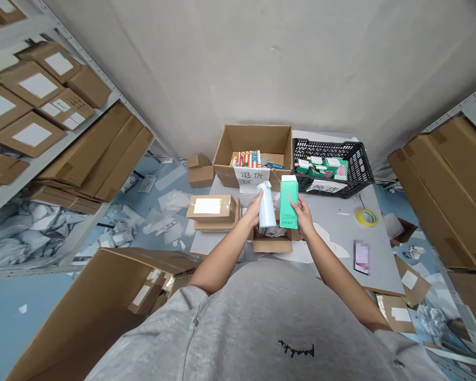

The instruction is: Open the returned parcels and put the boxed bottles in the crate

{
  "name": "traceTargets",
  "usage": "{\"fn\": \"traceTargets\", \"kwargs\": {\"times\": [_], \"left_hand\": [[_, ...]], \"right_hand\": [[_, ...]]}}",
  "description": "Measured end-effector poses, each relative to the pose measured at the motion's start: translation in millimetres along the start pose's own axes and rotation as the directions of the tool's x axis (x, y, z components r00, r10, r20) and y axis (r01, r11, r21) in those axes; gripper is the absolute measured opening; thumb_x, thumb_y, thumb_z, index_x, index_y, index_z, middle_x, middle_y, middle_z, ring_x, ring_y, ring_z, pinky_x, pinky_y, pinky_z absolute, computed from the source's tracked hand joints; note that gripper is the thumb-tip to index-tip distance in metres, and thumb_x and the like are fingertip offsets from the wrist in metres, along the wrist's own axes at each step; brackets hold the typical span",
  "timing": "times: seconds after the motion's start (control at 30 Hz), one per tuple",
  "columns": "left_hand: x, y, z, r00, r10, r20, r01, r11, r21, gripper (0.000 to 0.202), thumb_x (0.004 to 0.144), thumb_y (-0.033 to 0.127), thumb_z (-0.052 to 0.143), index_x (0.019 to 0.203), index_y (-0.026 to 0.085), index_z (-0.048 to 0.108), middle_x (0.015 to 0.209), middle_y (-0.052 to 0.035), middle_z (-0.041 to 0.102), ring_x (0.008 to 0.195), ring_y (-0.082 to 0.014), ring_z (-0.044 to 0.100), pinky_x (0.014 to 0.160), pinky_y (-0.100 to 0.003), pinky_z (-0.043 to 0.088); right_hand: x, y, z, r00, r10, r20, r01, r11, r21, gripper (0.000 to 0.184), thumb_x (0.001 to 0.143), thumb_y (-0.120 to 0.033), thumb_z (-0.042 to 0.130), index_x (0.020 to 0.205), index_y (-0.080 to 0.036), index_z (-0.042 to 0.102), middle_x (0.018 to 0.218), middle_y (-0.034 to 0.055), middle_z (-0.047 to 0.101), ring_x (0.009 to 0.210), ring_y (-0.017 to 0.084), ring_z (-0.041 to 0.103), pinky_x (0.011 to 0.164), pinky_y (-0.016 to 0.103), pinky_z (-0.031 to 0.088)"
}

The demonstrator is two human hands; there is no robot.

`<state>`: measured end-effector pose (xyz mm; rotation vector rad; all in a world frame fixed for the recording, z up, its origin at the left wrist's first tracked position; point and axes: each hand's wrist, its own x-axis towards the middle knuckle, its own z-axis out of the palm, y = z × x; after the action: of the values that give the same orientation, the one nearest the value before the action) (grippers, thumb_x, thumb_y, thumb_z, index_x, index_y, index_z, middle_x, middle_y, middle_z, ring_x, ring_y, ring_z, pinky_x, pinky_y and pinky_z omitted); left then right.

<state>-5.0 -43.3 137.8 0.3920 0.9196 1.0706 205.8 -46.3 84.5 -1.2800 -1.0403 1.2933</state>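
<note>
Left hand point(253, 209): fingers curled narrowly round a smooth white cylindrical bottle point(267, 207), likely rigid and slippery; hold mid-body. Right hand point(303, 214): fingers grip a mint-green rectangular paperboard carton point(289, 202), seemingly light, stiff; hold flat faces.

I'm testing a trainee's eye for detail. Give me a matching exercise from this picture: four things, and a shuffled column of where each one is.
Things:
1. white bottle
2. green carton
3. yellow tape roll
4. black plastic crate

Places:
A. in the right hand
B. lying flat on the grey table top
C. in the left hand
D. beside the open cardboard box

Pairs: 1-C, 2-A, 3-B, 4-D
</note>
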Motion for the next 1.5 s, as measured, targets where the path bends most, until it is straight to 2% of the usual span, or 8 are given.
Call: {"fn": "traceTargets", "kwargs": {"times": [0.17, 0.3, 0.5, 0.7, 0.9, 1.03, 1.23, 1.5], "left_hand": [[2, -4, -5.5, 0.999, 0.036, 0.031, -0.035, 0.999, -0.016, 0.058, 0.071, 0.044, 0.094, 0.113, 0.018, 0.063, 0.082, -0.0038, 0.076, 0.071, -0.0205, 0.076, 0.076, -0.035, 0.064], [3, -5, -5.3, 0.996, 0.084, 0.038, -0.08, 0.992, -0.097, 0.053, 0.077, 0.05, 0.089, 0.112, 0.016, 0.067, 0.082, -0.0035, 0.076, 0.07, -0.0181, 0.074, 0.079, -0.033, 0.062], [-1, -4, -3.6, 0.995, 0.007, 0.095, 0.01, 0.984, -0.178, 0.059, 0.091, 0.068, 0.067, 0.111, 0.013, 0.069, 0.088, -0.0121, 0.077, 0.079, -0.0231, 0.076, 0.077, -0.035, 0.063], [-2, -7, -3.9, 0.994, 0.1, 0.033, -0.097, 0.993, -0.066, 0.056, 0.074, 0.045, 0.091, 0.117, 0.02, 0.066, 0.088, -0.0037, 0.077, 0.084, -0.0222, 0.078, 0.079, -0.032, 0.062], [-3, -6, 1.1, 0.992, 0.126, 0.029, -0.123, 0.987, -0.103, 0.053, 0.077, 0.051, 0.088, 0.111, 0.014, 0.071, 0.094, -0.0098, 0.08, 0.096, -0.0267, 0.078, 0.087, -0.034, 0.06], [-4, -7, 6.1, 0.996, 0.055, 0.067, -0.044, 0.987, -0.153, 0.059, 0.086, 0.062, 0.076, 0.119, 0.013, 0.07, 0.103, -0.0146, 0.08, 0.097, -0.0284, 0.077, 0.086, -0.038, 0.062], [-1, -12, 3.2, 0.989, 0.139, 0.055, -0.139, 0.99, -0.008, 0.067, 0.064, 0.039, 0.097, 0.12, 0.02, 0.066, 0.093, -0.004, 0.078, 0.081, -0.0217, 0.076, 0.079, -0.033, 0.06], [2, -14, 4.4, 0.989, 0.132, 0.059, -0.13, 0.99, -0.046, 0.06, 0.066, 0.046, 0.094, 0.11, 0.017, 0.068, 0.094, -0.0072, 0.078, 0.086, -0.0235, 0.075, 0.083, -0.035, 0.059]], "right_hand": [[-1, -9, 3, 0.999, 0.033, -0.023, -0.03, 0.995, 0.09, 0.095, 0.075, -0.065, 0.078, 0.156, -0.028, 0.047, 0.153, 0.0073, 0.06, 0.143, 0.034, 0.054, 0.119, 0.053, 0.046], [-1, -12, 4, 0.998, 0.019, -0.062, -0.011, 0.992, 0.122, 0.09, 0.072, -0.062, 0.082, 0.15, -0.026, 0.055, 0.143, 0.0084, 0.068, 0.135, 0.034, 0.062, 0.115, 0.052, 0.05], [-3, -11, 6, 0.995, 0.019, -0.095, -0.004, 0.988, 0.153, 0.085, 0.071, -0.059, 0.084, 0.146, -0.027, 0.06, 0.137, 0.0075, 0.072, 0.129, 0.033, 0.066, 0.11, 0.05, 0.054], [-1, -10, 6, 0.995, 0.005, -0.099, 0.01, 0.99, 0.144, 0.084, 0.071, -0.059, 0.084, 0.146, -0.027, 0.061, 0.138, 0.0079, 0.071, 0.13, 0.033, 0.065, 0.112, 0.051, 0.053], [-1, -9, 5, 0.995, 0.01, -0.096, 0.004, 0.991, 0.137, 0.086, 0.071, -0.06, 0.084, 0.147, -0.026, 0.06, 0.137, 0.0086, 0.072, 0.129, 0.034, 0.066, 0.11, 0.051, 0.054], [-1, -9, 5, 0.993, 0.02, -0.117, -0.003, 0.99, 0.144, 0.087, 0.07, -0.06, 0.084, 0.146, -0.025, 0.06, 0.137, 0.0091, 0.071, 0.13, 0.034, 0.065, 0.112, 0.052, 0.053], [0, -7, 5, 0.995, 0.022, -0.097, -0.007, 0.988, 0.153, 0.084, 0.071, -0.059, 0.084, 0.144, -0.025, 0.061, 0.139, 0.0092, 0.071, 0.131, 0.034, 0.065, 0.113, 0.052, 0.052], [0, -7, 6, 0.996, 0.011, -0.094, 0.002, 0.991, 0.132, 0.084, 0.072, -0.061, 0.083, 0.146, -0.026, 0.06, 0.142, 0.009, 0.069, 0.131, 0.033, 0.065, 0.112, 0.051, 0.053]]}}
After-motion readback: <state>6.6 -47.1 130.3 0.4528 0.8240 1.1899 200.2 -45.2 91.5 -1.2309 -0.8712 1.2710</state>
